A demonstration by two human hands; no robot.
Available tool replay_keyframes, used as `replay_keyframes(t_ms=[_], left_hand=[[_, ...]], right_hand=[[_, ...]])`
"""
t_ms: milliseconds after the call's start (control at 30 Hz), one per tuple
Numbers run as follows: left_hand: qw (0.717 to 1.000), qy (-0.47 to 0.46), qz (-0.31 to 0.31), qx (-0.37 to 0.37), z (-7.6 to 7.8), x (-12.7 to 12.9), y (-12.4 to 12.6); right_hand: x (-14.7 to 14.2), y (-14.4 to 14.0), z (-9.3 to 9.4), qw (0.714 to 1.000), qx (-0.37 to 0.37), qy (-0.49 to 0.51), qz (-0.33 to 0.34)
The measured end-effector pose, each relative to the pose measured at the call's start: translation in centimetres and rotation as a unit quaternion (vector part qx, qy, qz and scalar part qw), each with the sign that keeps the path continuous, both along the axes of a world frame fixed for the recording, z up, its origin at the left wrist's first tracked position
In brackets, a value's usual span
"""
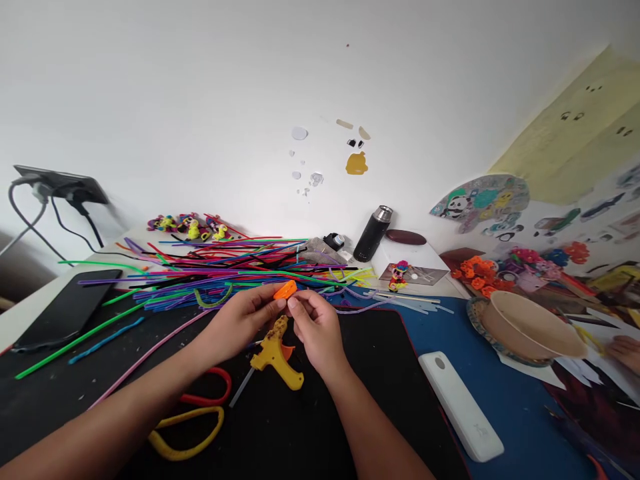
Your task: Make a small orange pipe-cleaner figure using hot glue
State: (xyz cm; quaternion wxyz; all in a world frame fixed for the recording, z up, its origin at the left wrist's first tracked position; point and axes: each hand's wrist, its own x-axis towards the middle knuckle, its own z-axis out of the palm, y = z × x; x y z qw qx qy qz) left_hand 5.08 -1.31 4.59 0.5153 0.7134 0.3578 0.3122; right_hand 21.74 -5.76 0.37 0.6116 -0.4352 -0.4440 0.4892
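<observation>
Left hand: the left hand (245, 317) pinches an orange piece (285, 290) with its fingertips.
Right hand: the right hand (316, 327) meets the left one at the orange piece, fingers closed on a thing too small to make out.
Glue gun: the yellow glue gun (277, 353) lies on the black mat (385, 373), just under both hands.
Scissors: the scissors (193, 417) lie under the left arm.
Behind: a big heap of pipe cleaners (220, 270) lies past the hands, then a bottle (373, 233).
Right side: a white box (460, 407) lies on the table, with a bowl (530, 327) farther right.
Left side: a phone (67, 310) lies flat.

Table (520, 427) — mat (310, 433), pipe cleaners (225, 270)
</observation>
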Motion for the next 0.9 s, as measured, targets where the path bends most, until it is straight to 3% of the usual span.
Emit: replay_keyframes(t_ms=[133, 267, 400, 600, 733, 800, 900], left_hand=[[0.999, 0.011, -0.023, -0.030, 0.6, -0.5, 0.5], [0.996, 0.054, -0.067, -0.006, 0.8, -0.7, 0.9], [0.988, 0.104, -0.108, 0.025, 0.9, -0.5, 0.5], [0.984, 0.122, -0.110, 0.068, 1.3, -0.2, -0.2], [0.984, 0.119, -0.106, 0.079, 1.8, -0.8, 0.1], [0.993, 0.069, -0.070, 0.064, 2.2, -1.4, 0.6], [0.989, -0.147, 0.005, -0.032, 3.3, -2.5, 1.3]], right_hand=[[0.7, 0.2, 0.7, 0.999, -0.001, 0.023, -0.027], [1.6, 0.3, 1.2, 0.997, -0.012, 0.048, -0.051], [1.6, 0.1, 1.3, 0.999, -0.004, 0.035, -0.029], [0.6, 0.0, 0.6, 0.999, 0.007, -0.020, -0.033], [0.1, 0.4, 0.2, 0.999, -0.011, 0.012, -0.039], [0.0, 0.7, 0.3, 0.997, -0.026, 0.051, -0.048], [-0.2, 1.7, 1.0, 0.991, -0.045, 0.108, -0.071]])
